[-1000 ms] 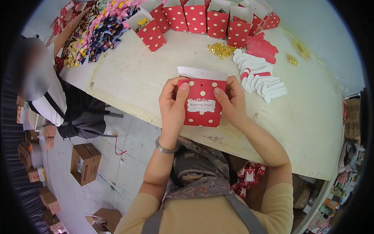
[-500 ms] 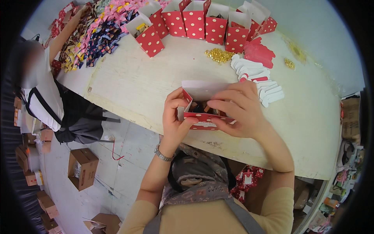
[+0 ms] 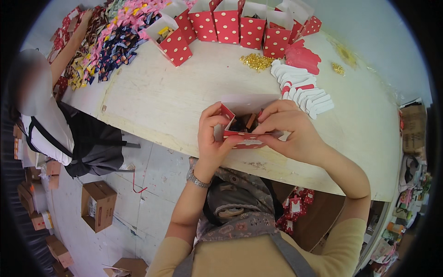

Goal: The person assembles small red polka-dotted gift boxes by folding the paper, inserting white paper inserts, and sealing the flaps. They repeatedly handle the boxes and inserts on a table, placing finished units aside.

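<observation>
A red box with cream dots (image 3: 229,111) and a white inside stands with its top flaps up at the table's near edge. Small dark and brown wrapped pieces (image 3: 243,123) lie inside it. My left hand (image 3: 213,134) grips the box's left side, thumb along the front wall. At the right side is my right hand (image 3: 288,129), its thumb by the front rim and its fingers reaching into the opening. Its fingertips are partly hidden, so I cannot make out whether they pinch a piece or the box wall.
Several filled dotted boxes (image 3: 226,25) line the table's back. Gold bits (image 3: 256,62), red cutouts (image 3: 302,57) and white cutouts (image 3: 307,92) lie nearer. Wrapped sweets (image 3: 117,51) are heaped at far left, where a co-worker (image 3: 50,134) reaches in. A carton (image 3: 99,205) sits on the floor.
My right hand has shifted right and its fingers have drawn back from over the box, showing more of the contents. The box sits slightly further right in view.
</observation>
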Motion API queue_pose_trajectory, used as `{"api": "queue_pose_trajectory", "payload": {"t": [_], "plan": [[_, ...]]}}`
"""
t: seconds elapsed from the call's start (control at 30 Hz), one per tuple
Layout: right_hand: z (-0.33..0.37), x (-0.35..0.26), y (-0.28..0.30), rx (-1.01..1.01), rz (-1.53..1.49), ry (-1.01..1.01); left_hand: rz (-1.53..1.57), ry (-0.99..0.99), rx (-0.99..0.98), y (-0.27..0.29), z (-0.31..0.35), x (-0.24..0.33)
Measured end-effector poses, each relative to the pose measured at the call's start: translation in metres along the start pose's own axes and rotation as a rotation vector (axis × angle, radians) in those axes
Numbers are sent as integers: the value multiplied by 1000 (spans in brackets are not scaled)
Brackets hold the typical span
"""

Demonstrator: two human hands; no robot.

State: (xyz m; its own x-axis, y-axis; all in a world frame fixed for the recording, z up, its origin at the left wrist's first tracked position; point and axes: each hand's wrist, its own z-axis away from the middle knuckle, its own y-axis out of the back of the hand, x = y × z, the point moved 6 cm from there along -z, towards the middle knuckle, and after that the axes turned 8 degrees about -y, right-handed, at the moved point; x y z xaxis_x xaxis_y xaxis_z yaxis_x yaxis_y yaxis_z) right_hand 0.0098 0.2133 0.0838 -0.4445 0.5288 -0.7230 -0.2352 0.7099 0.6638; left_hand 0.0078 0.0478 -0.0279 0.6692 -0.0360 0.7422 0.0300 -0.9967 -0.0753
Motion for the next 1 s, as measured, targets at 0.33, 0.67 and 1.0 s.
{"api": "queue_pose_trajectory", "payload": {"t": [0.33,0.67,1.0], "plan": [[35,50,27,67,-213,300,173,58,5,-1,-9,3],[12,75,-30,406,-264,104,189,271,115,-3,-21,-2],[-4,85,-30,543,-756,-79,-117,513,123,-9,-38,-7]]}}
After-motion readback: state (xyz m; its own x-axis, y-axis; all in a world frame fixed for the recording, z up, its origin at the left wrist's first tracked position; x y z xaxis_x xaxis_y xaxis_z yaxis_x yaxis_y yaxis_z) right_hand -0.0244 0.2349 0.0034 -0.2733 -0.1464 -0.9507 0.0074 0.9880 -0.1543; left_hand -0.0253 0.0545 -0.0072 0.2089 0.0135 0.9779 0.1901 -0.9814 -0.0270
